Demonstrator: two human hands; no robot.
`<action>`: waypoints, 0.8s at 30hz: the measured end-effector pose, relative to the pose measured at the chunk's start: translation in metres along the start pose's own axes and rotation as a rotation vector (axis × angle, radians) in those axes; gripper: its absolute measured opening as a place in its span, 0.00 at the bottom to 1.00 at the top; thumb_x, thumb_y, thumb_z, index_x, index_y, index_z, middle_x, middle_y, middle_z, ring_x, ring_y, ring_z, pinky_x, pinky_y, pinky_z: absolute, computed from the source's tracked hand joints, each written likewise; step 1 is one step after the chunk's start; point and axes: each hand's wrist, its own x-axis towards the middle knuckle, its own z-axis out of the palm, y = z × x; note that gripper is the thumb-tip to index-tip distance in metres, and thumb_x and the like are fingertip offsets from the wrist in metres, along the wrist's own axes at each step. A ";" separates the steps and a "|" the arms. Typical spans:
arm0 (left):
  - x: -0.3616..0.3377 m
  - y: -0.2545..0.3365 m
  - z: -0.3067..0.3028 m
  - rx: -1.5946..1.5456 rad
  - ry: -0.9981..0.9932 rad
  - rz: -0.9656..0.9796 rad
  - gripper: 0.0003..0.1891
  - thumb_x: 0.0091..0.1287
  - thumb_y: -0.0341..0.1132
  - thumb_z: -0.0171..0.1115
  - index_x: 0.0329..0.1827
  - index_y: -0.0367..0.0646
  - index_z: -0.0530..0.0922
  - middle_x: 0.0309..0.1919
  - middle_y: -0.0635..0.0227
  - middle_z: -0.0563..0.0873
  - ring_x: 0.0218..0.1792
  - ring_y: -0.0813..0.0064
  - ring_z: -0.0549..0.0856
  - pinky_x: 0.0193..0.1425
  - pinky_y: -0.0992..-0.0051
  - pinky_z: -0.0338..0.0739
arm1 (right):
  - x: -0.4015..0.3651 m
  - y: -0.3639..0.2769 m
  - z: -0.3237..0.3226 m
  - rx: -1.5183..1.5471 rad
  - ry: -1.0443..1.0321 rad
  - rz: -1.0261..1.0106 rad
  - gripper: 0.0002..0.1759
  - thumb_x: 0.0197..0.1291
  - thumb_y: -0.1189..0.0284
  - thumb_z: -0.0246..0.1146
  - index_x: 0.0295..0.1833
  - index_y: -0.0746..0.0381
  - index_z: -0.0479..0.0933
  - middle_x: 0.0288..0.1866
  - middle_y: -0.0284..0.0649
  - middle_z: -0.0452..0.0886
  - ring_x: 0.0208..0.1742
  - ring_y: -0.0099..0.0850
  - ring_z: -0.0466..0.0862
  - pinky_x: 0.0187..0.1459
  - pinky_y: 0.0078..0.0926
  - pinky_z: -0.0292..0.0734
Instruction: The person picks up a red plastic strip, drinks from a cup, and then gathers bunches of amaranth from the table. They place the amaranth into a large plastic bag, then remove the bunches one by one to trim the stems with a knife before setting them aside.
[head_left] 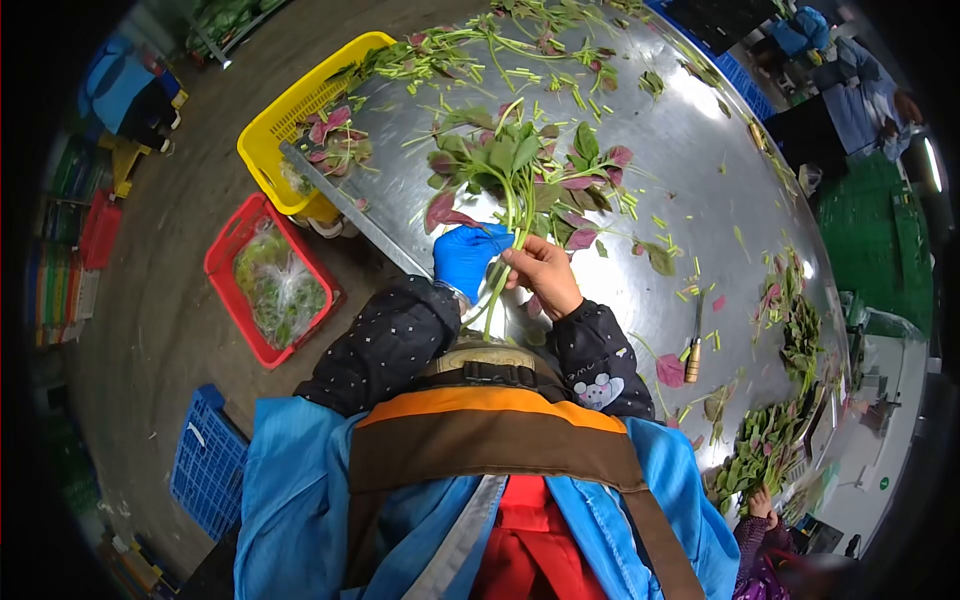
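Observation:
A bunch of red-and-green amaranth (514, 180) is in front of my body, its pale stems crossing between my two hands. My left hand (463, 258), in a blue glove, is closed with its fingertips at the stems; a dark red leaf pokes out above it. My bare right hand (547, 275) pinches the same stems from the other side with thumb and fingers. The stem ends hang down towards my waist. To the right, a knife (694, 345) with a wooden handle lies on the metal table (640, 300).
Cut stems and loose leaves (430, 60) litter the table. A yellow basket (265, 130) stands at its left edge, with a red basket (225, 240) and a blue crate (205, 465) on the floor. At lower right, another person's hand (763, 505) touches more greens (765, 445).

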 end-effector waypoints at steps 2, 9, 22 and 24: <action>0.004 -0.004 -0.001 -0.027 -0.012 0.019 0.07 0.59 0.24 0.66 0.40 0.34 0.84 0.34 0.67 0.87 0.35 0.79 0.83 0.45 0.78 0.77 | 0.002 -0.001 -0.001 0.004 -0.012 0.020 0.05 0.60 0.76 0.63 0.39 0.66 0.75 0.24 0.32 0.76 0.21 0.20 0.77 0.26 0.18 0.76; 0.001 0.001 -0.010 0.018 -0.134 0.066 0.10 0.59 0.25 0.67 0.43 0.33 0.83 0.35 0.64 0.87 0.34 0.77 0.85 0.40 0.79 0.78 | 0.003 -0.012 -0.010 0.063 0.182 -0.184 0.06 0.59 0.76 0.62 0.40 0.67 0.78 0.27 0.34 0.80 0.21 0.21 0.77 0.26 0.17 0.74; -0.001 0.007 -0.016 0.015 -0.428 -0.118 0.17 0.69 0.44 0.57 0.52 0.40 0.76 0.44 0.71 0.82 0.38 0.81 0.79 0.38 0.84 0.72 | 0.029 -0.059 -0.001 -0.290 -0.063 -0.289 0.09 0.59 0.75 0.64 0.43 0.69 0.78 0.29 0.35 0.80 0.25 0.20 0.80 0.28 0.17 0.76; -0.006 0.024 -0.012 0.025 -0.615 -0.361 0.20 0.71 0.44 0.55 0.57 0.38 0.73 0.50 0.66 0.81 0.40 0.79 0.81 0.39 0.81 0.75 | 0.027 -0.040 0.019 -0.133 -0.094 -0.215 0.11 0.60 0.72 0.65 0.42 0.69 0.78 0.28 0.34 0.80 0.25 0.19 0.80 0.27 0.16 0.75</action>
